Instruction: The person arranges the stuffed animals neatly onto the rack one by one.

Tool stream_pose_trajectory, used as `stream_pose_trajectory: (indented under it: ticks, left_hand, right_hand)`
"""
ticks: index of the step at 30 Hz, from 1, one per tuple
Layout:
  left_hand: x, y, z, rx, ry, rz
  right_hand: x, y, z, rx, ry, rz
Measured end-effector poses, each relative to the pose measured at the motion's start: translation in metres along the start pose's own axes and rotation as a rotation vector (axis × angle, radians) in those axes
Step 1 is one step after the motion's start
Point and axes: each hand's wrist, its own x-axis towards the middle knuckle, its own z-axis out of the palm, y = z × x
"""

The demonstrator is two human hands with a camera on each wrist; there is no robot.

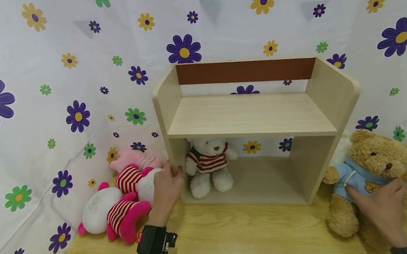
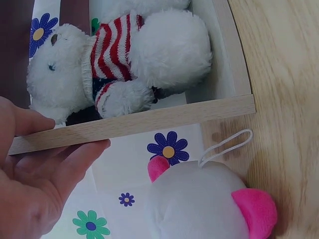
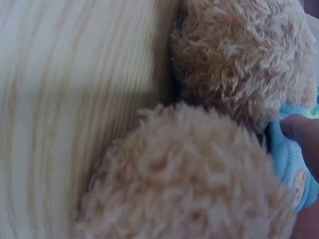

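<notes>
Left of the shelf [image 1: 250, 113], two plush toys with white heads, pink ears and red-striped bodies lie heaped on the wooden surface [image 1: 233, 230]: a front toy [image 1: 115, 215] and a rear toy [image 1: 128, 180], with a pink plush [image 1: 120, 161] behind them. At the shelf's left panel, the left hand [image 1: 168, 187] grips the edge, thumb inside and fingers outside. Inside the shelf's lower compartment, at its left end, sits a white bear [image 1: 211, 164] in a red-striped sweater. Right of the shelf, near its right panel, a brown bear [image 1: 374, 155] in a blue hoodie is held around the front by the right hand [image 1: 383, 206], thumb and fingers spread apart across its body.
</notes>
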Motion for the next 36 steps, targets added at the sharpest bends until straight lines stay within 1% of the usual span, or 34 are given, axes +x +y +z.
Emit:
stream_pose_trajectory:
  ticks: [2,6,9,13,16,22,27,30,34,36]
  left_hand:
    - [0.0,-0.001,0.0,0.002,-0.001,-0.009]
    - [0.0,-0.001,0.001,0.005,-0.002,-0.019]
    - [0.0,0.0,0.001,0.016,0.006,-0.014]
    - [0.001,0.001,0.001,0.024,0.025,0.009]
    - [0.002,0.001,0.001,0.033,0.036,0.021]
    - [0.002,0.003,0.002,0.048,0.035,0.014]
    - [0.0,0.003,0.001,0.044,0.032,0.007]
    - [0.0,0.002,0.001,0.041,0.034,0.011]
    - [-0.001,0.002,0.001,0.034,0.041,0.031]
    - [-0.002,0.001,0.001,0.031,0.039,0.033]
  right_hand:
    - [0.001,-0.002,0.002,-0.02,-0.037,0.026]
    - [0.006,-0.005,0.004,-0.061,-0.106,0.044]
    - [0.01,-0.006,0.005,-0.057,-0.124,0.053]
    - [0.012,-0.008,0.004,-0.028,-0.117,0.087]
    - [0.012,-0.008,0.004,-0.019,-0.072,0.101]
    - [0.01,-0.006,0.006,0.016,0.034,0.119]
    - [0.005,-0.005,0.006,0.068,0.113,0.099]
    - [0.002,-0.004,0.005,0.106,0.142,0.089]
    - [-0.006,-0.004,0.002,0.155,0.169,0.099]
    - [-0.01,-0.004,0.0,0.171,0.198,0.096]
